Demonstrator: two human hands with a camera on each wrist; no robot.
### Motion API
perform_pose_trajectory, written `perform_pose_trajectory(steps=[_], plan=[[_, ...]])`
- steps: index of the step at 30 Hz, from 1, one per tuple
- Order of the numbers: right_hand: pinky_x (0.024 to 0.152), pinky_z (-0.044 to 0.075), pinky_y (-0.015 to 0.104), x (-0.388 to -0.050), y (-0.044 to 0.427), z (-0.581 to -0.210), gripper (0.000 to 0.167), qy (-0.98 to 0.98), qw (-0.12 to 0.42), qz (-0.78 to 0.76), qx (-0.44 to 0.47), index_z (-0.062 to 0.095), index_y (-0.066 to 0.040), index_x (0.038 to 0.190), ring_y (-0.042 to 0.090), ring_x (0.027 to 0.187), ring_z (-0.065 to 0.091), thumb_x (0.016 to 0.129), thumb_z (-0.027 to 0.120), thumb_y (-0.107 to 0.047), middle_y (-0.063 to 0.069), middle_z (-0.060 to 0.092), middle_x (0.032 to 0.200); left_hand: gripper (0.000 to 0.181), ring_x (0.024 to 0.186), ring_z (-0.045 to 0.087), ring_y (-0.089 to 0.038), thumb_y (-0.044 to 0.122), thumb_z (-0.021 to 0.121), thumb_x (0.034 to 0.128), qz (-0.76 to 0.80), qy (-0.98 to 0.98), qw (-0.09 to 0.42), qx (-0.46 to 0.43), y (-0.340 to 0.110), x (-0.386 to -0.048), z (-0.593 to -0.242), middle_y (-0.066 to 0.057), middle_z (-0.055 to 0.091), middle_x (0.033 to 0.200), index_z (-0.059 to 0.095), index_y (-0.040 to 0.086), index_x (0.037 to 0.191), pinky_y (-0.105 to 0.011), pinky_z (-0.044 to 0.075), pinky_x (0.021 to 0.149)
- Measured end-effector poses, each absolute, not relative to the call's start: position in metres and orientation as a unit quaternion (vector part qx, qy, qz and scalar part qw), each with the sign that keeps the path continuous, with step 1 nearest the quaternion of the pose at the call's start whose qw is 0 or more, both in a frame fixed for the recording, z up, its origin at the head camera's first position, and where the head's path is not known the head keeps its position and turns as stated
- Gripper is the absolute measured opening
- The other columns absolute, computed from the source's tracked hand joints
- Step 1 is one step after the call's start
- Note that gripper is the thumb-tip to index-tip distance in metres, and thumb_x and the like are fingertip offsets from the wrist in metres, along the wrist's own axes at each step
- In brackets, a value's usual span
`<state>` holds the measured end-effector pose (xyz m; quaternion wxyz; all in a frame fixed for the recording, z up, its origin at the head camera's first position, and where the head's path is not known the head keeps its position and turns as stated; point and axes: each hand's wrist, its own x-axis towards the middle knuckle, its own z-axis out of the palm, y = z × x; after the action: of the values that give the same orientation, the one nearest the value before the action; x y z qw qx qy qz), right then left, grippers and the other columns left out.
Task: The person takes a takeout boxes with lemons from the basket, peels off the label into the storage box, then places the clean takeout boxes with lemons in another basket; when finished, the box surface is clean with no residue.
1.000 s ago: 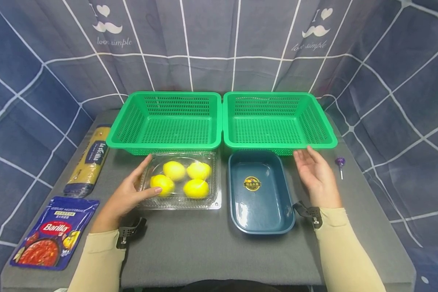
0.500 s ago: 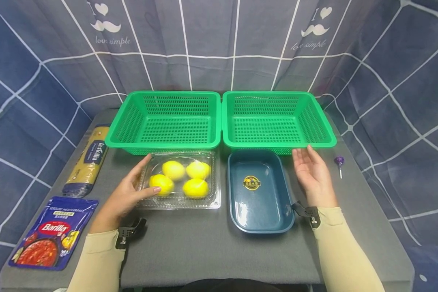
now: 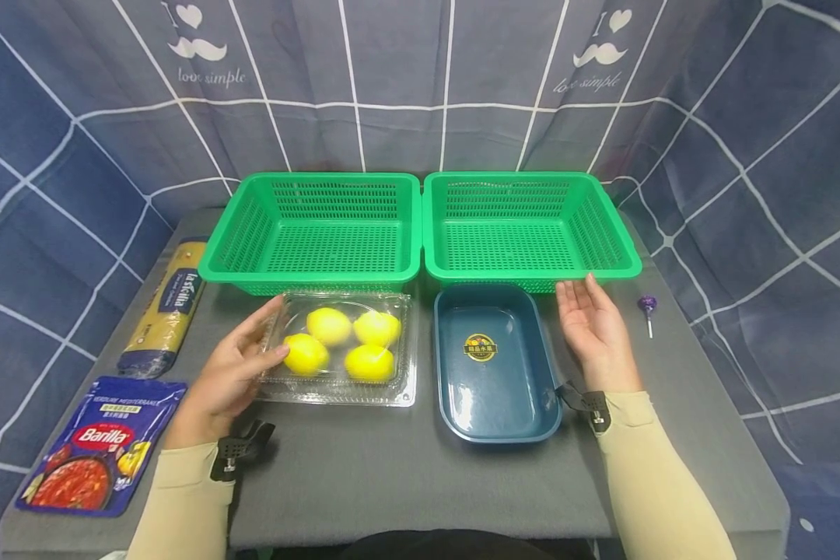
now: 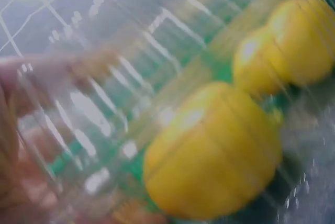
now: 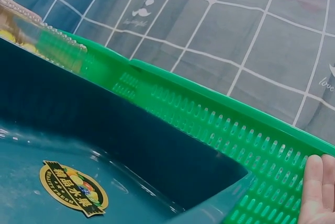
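Your left hand [image 3: 225, 375] pinches the left side of a clear clamshell box [image 3: 350, 395] of four lemons [image 3: 369, 364], nearer the left edge of the desk [image 3: 406, 482] than the right. Your right hand [image 3: 598, 334], loosely extended, is at the front of the right green basket [image 3: 525, 274].

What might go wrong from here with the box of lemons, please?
The left hand holds the clear box at one end only, so the far end might sag or tip when lifted. The lemons have spare room around them and could roll if it tilts. The blue tray stands close beside the box, so a sideways swing might knock it.
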<state>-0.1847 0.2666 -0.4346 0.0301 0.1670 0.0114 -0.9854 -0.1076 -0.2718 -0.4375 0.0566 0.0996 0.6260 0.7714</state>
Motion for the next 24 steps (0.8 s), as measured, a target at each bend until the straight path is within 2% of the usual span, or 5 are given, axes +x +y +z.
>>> perform_pose_trajectory(steps=[7, 13, 17, 21, 24], plan=[[0.11, 0.046, 0.037, -0.184, 0.266, -0.434, 0.016, 0.013, 0.031, -0.986, 0.162, 0.06, -0.001, 0.115, 0.029, 0.103, 0.063, 0.101, 0.065, 0.005, 0.015, 0.063, 0.11, 0.072, 0.158, 0.012, -0.029, -0.017, 0.051, 0.1022, 0.788, 0.602, 0.07, 0.103, -0.277, -0.101, -0.434, -0.02, 0.007, 0.173, 0.025, 0.002, 0.166, -0.029, 0.039, 0.11], [0.111, 0.046, 0.037, -0.183, 0.265, -0.434, 0.021, 0.019, 0.033, -0.986, 0.16, 0.061, -0.001, 0.114, 0.03, 0.101, 0.064, 0.097, 0.069, 0.008, 0.015, 0.064, 0.109, 0.069, 0.148, 0.039, -0.015, -0.016, 0.052, 0.1024, 0.788, 0.605, 0.059, 0.092, -0.277, -0.089, -0.424, -0.017, 0.018, 0.172, 0.031, 0.004, 0.165, -0.02, 0.053, 0.092], [0.112, 0.045, 0.036, -0.183, 0.265, -0.434, 0.021, 0.02, 0.03, -0.986, 0.166, 0.061, -0.002, 0.113, 0.028, 0.103, 0.063, 0.097, 0.069, 0.008, 0.014, 0.063, 0.11, 0.069, 0.104, 0.066, -0.007, -0.019, 0.051, 0.1015, 0.798, 0.595, 0.034, 0.091, -0.272, -0.084, -0.415, -0.02, 0.021, 0.17, 0.034, 0.004, 0.164, -0.012, 0.053, 0.065], [0.111, 0.045, 0.036, -0.183, 0.266, -0.434, 0.021, 0.022, 0.028, -0.985, 0.168, 0.062, -0.003, 0.111, 0.027, 0.105, 0.063, 0.096, 0.07, 0.009, 0.013, 0.063, 0.112, 0.069, 0.064, 0.051, -0.001, -0.02, 0.05, 0.1007, 0.797, 0.597, 0.015, 0.089, -0.267, -0.078, -0.4, -0.023, 0.021, 0.167, 0.034, 0.003, 0.164, -0.011, 0.042, 0.047], [0.111, 0.046, 0.037, -0.183, 0.267, -0.434, 0.019, 0.025, 0.029, -0.985, 0.167, 0.062, -0.003, 0.11, 0.027, 0.104, 0.063, 0.097, 0.069, 0.008, 0.014, 0.063, 0.111, 0.069, 0.063, 0.051, -0.002, -0.021, 0.049, 0.1001, 0.795, 0.599, 0.006, 0.096, -0.262, -0.074, -0.386, -0.023, 0.021, 0.167, 0.034, 0.001, 0.164, -0.012, 0.041, 0.046]])
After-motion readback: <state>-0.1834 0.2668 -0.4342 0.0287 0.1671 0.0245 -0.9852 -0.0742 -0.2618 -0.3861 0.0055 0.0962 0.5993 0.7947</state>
